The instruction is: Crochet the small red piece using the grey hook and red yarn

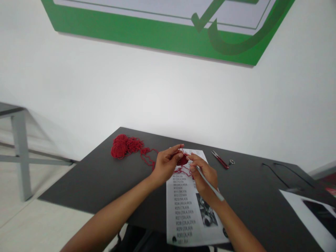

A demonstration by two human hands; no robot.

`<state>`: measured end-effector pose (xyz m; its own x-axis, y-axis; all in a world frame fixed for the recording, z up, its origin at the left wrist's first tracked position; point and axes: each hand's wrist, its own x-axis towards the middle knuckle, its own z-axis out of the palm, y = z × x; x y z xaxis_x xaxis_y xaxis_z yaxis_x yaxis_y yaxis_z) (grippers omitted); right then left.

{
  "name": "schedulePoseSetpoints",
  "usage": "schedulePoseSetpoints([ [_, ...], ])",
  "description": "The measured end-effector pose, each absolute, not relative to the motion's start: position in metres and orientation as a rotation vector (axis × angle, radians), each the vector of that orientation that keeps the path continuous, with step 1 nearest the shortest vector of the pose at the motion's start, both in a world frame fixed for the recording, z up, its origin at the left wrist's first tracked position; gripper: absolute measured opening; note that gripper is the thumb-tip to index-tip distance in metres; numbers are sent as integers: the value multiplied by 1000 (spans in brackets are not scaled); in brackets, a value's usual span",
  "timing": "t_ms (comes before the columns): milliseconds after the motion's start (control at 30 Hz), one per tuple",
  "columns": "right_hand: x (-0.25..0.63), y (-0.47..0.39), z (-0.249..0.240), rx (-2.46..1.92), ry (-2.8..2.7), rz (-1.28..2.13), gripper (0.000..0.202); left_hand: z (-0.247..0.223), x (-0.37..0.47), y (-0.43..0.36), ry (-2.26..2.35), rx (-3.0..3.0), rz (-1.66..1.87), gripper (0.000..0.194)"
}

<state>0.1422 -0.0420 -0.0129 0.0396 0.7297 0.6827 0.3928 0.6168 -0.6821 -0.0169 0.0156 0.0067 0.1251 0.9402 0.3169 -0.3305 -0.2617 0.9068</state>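
My left hand (166, 162) is closed on a small piece of dark red crochet work (182, 160), its index finger raised with a strand of yarn over it. In my right hand (204, 172) is a crochet hook with a pale grey handle (211, 185), held like a pen, its tip at the red piece. Loose red yarn (147, 157) trails from the work to a red yarn ball (120, 146) at the table's far left. Beneath both hands lies a printed pattern sheet (181, 210) with rows of text and a picture.
Red-handled snips (220, 160) with a ring lie right of the sheet on the dark table (126, 189). Farther right are eyeglasses (286, 176) and a white sheet (296, 206) with a black phone-like object (320, 213). A white wall stands behind the table.
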Motion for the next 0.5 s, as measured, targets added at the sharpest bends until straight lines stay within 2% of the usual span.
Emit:
schedulePoseSetpoints([
  [300, 139, -44, -16, -834, -1283, 657, 22, -1, -13, 14, 606, 1130, 1341, 51],
  [500, 135, -49, -11, -948, -1359, 544, 25, 2, -16, 16, 711, 1286, 1428, 38],
])
